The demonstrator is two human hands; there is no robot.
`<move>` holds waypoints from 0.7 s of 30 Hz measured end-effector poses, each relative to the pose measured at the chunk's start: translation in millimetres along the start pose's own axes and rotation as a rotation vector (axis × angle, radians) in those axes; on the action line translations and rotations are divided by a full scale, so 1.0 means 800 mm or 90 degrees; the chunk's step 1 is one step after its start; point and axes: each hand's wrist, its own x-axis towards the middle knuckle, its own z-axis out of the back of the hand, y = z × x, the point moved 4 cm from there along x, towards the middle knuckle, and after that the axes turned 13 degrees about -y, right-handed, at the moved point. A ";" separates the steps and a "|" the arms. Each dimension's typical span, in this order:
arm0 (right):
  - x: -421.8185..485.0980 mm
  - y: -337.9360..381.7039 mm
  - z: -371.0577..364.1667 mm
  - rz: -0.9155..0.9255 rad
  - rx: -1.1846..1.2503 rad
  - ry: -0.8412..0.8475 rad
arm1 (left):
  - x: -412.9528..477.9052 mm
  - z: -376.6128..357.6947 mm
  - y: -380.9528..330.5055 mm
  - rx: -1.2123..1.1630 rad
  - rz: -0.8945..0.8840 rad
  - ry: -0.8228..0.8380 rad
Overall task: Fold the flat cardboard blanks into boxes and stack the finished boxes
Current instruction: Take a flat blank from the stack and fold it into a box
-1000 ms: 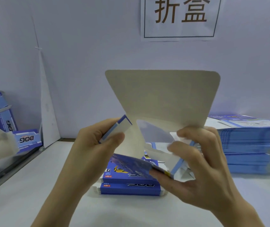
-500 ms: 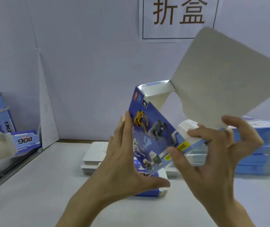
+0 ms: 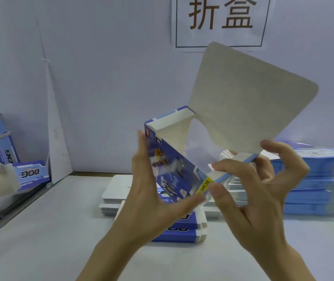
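Head: left hand braces box, right hand pinches it; print blurred.

Bright, even light; blurred edges.

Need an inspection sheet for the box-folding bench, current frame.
Surface: white table, boxes and blanks lying on it.
Job's things: half-folded box held up, large flap open; flat blanks stacked right; finished boxes below the hands.
Clutter: nothing seen.
Grippers: left hand flat against the box face; right hand pinches its end flap.
Cables: nothing seen.
Surroundings: wall sign; white panel leaning at left.
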 end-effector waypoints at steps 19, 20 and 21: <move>-0.001 0.011 0.004 -0.019 0.150 -0.170 | 0.020 0.018 -0.023 0.121 -0.361 -0.156; 0.002 0.009 0.006 -0.076 0.209 -0.180 | 0.020 0.019 -0.020 0.129 -0.384 -0.153; 0.003 0.005 0.006 -0.142 0.251 -0.177 | 0.023 0.016 -0.019 0.122 -0.402 -0.140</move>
